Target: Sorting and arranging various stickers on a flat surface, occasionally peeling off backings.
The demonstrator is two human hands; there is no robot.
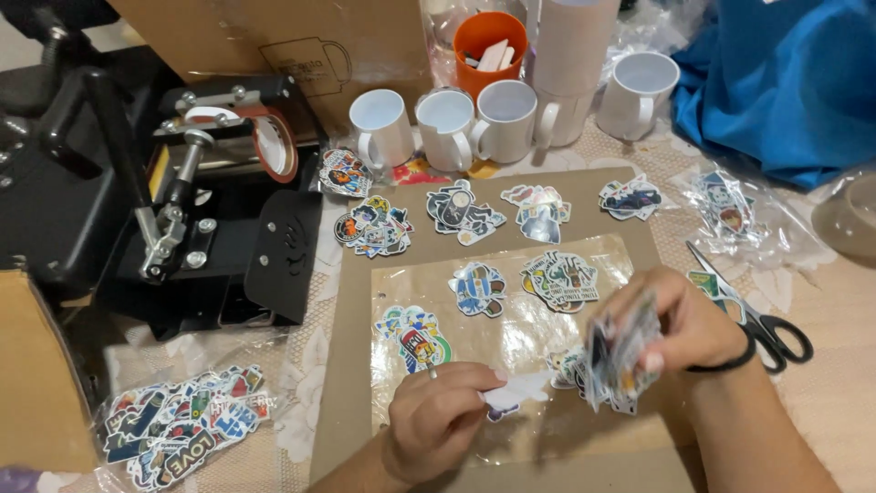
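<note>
Head view: the right hand is closed around a fanned stack of stickers above the cardboard sheet, near its front right corner; motion blur makes the designs unreadable. The left hand, a ring on one finger, pinches a single sticker by its edge, white backing up, just beside the stack; its printed face is hidden. Both hover over a clear plastic sleeve lying on the cardboard, where small sorted sticker piles sit apart from each other. Scissors lie off the cardboard's right edge. White mugs line up beyond its far edge, beside an orange cup. A black mug heat press stands off the left edge. A bagged sticker pile lies at front left, partly cut off.
</note>
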